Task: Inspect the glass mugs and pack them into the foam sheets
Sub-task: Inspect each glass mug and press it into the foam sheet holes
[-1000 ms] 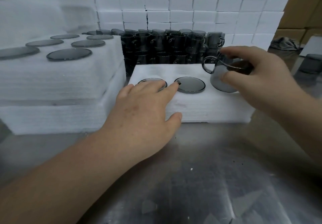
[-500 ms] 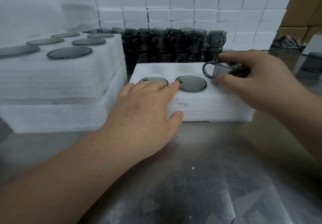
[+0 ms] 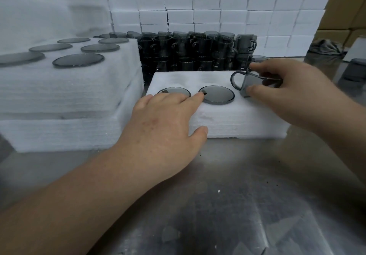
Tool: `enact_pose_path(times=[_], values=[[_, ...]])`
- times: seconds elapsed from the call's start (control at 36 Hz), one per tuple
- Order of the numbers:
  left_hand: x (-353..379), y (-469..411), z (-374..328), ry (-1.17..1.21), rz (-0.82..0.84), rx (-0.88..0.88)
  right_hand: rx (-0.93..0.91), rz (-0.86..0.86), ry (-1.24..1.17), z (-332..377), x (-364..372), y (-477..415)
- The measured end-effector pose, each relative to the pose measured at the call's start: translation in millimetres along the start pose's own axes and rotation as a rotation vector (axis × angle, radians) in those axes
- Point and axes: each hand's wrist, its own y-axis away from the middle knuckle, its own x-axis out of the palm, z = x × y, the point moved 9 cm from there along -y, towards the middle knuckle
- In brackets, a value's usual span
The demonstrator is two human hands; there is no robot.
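Glass mug (image 3: pixel 247 85), smoky, pinched in right hand (image 3: pixel 293 94), left hand (image 3: pixel 164 127) flat on ribbed white foam block (image 3: pixel 237 120)

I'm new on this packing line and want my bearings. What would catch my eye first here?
The right hand grips a smoky glass mug at the right end of the near foam sheet, beside two packed mugs sunk into it. The left hand rests flat on that foam, and stacked dark mugs crowd behind.
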Motion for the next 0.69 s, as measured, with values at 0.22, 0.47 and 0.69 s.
enact_pose_path(times=[0.22, 0.47, 0.69], values=[[0.2, -0.2, 0.3, -0.009, 0.003, -0.002, 0.001, 0.029, 0.015, 0.6, 0.6, -0.2], [0.3, -0.4, -0.1, -0.010, 0.008, -0.006, 0.002, 0.044, 0.038, -0.9, 1.0, -0.5], [0.5, -0.6, 0.0, -0.023, 0.009, -0.007, -0.003, 0.066, 0.087, 2.3, 0.4, -0.6]])
